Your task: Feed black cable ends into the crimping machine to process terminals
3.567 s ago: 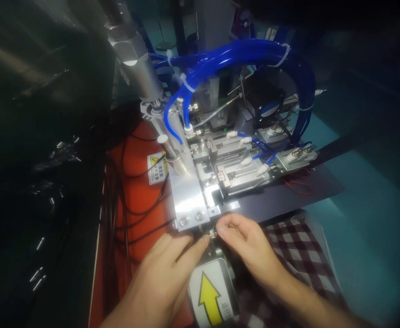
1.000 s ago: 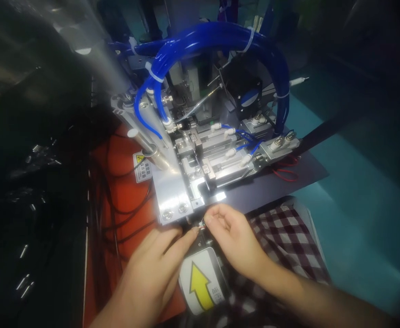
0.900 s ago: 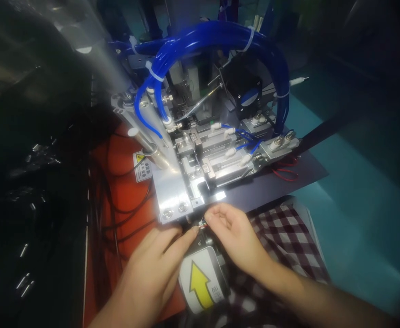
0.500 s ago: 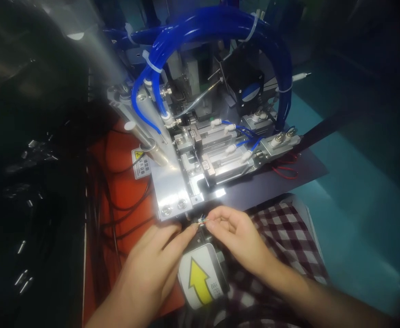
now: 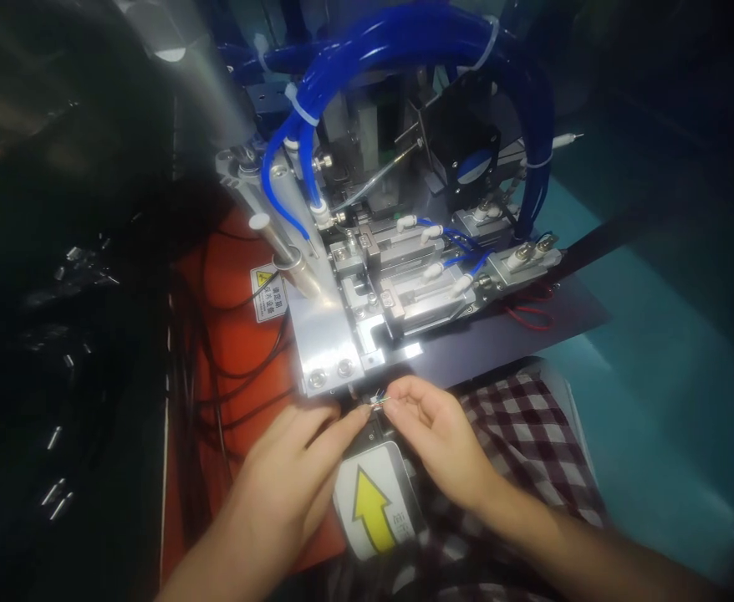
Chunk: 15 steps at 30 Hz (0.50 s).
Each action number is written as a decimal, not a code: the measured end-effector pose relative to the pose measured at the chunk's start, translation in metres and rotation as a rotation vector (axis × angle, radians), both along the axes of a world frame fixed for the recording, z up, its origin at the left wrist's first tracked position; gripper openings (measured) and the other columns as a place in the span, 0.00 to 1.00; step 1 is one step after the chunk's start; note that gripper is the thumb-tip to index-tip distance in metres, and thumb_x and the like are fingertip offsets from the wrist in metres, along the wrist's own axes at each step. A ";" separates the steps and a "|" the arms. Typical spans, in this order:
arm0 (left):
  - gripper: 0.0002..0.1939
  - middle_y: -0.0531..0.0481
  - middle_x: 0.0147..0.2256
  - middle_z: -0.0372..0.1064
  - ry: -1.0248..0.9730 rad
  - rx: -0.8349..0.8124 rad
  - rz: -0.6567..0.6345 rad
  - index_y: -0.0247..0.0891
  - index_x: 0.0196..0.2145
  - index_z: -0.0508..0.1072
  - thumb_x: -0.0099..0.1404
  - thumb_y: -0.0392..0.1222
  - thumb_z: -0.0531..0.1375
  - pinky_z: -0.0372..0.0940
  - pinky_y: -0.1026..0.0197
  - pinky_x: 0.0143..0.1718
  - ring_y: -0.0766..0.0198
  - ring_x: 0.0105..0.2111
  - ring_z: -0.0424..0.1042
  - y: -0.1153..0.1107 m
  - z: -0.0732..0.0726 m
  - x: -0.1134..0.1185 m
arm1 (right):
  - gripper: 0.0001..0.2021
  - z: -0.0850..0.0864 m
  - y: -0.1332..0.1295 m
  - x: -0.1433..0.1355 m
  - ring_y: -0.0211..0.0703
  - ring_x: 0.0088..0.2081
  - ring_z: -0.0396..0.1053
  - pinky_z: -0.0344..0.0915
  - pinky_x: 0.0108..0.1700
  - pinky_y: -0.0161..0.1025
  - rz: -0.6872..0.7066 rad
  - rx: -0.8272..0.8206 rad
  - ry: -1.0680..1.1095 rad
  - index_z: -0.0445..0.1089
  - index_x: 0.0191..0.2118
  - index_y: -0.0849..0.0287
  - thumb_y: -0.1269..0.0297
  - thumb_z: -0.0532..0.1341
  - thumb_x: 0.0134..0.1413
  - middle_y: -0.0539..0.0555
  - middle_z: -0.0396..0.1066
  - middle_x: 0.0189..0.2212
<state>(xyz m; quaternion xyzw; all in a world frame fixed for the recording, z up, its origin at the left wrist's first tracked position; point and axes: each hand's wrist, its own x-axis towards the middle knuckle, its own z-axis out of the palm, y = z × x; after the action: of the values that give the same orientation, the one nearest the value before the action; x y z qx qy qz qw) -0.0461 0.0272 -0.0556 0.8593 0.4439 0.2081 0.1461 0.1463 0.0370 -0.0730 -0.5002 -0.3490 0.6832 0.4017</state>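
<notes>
Both hands meet just below the front edge of the metal plate (image 5: 333, 355) of a small pneumatic machine (image 5: 405, 276). The left hand (image 5: 292, 477) stretches its forefinger and thumb toward a tiny bundle of coloured wire ends (image 5: 378, 402), and the right hand (image 5: 433, 435) pinches that bundle between thumb and forefinger, its other fingers curled in. Whether the left fingertips actually grip the wires or only steady them is too small to tell. The risk lies in the fineness of the thing — the strands could splay or slip from the pinch, and they are blurred enough that their order cannot be read. The fingertips also sit close to the machine's slot (image 5: 384, 339), so any motion of the slides there could nip them. Loose black cables (image 5: 235, 376) lie just beside the left wrist and could snag.
</notes>
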 end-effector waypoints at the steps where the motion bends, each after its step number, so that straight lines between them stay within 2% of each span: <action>1: 0.19 0.46 0.40 0.67 -0.001 0.003 0.000 0.42 0.54 0.69 0.69 0.32 0.50 0.66 0.64 0.36 0.63 0.38 0.67 0.000 0.000 0.000 | 0.12 0.001 0.001 0.001 0.35 0.24 0.60 0.59 0.24 0.33 0.004 -0.007 -0.008 0.66 0.31 0.59 0.54 0.62 0.53 0.47 0.63 0.22; 10: 0.19 0.45 0.40 0.67 -0.014 0.021 -0.007 0.40 0.53 0.69 0.68 0.31 0.50 0.66 0.63 0.37 0.62 0.38 0.67 0.000 -0.001 0.001 | 0.11 0.008 0.009 0.005 0.33 0.21 0.55 0.51 0.23 0.33 0.056 -0.026 -0.062 0.65 0.29 0.60 0.58 0.64 0.49 0.45 0.60 0.19; 15: 0.19 0.45 0.40 0.67 -0.010 0.016 -0.009 0.39 0.53 0.70 0.69 0.31 0.49 0.66 0.64 0.37 0.63 0.38 0.66 0.001 0.000 0.003 | 0.09 0.008 0.012 0.004 0.31 0.19 0.50 0.45 0.21 0.31 0.050 -0.107 0.020 0.66 0.27 0.60 0.61 0.64 0.47 0.43 0.55 0.16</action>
<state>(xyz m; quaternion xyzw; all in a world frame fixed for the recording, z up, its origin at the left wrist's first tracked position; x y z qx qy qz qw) -0.0435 0.0284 -0.0556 0.8613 0.4376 0.2153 0.1425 0.1501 0.0489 -0.0651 -0.5053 -0.3206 0.7154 0.3606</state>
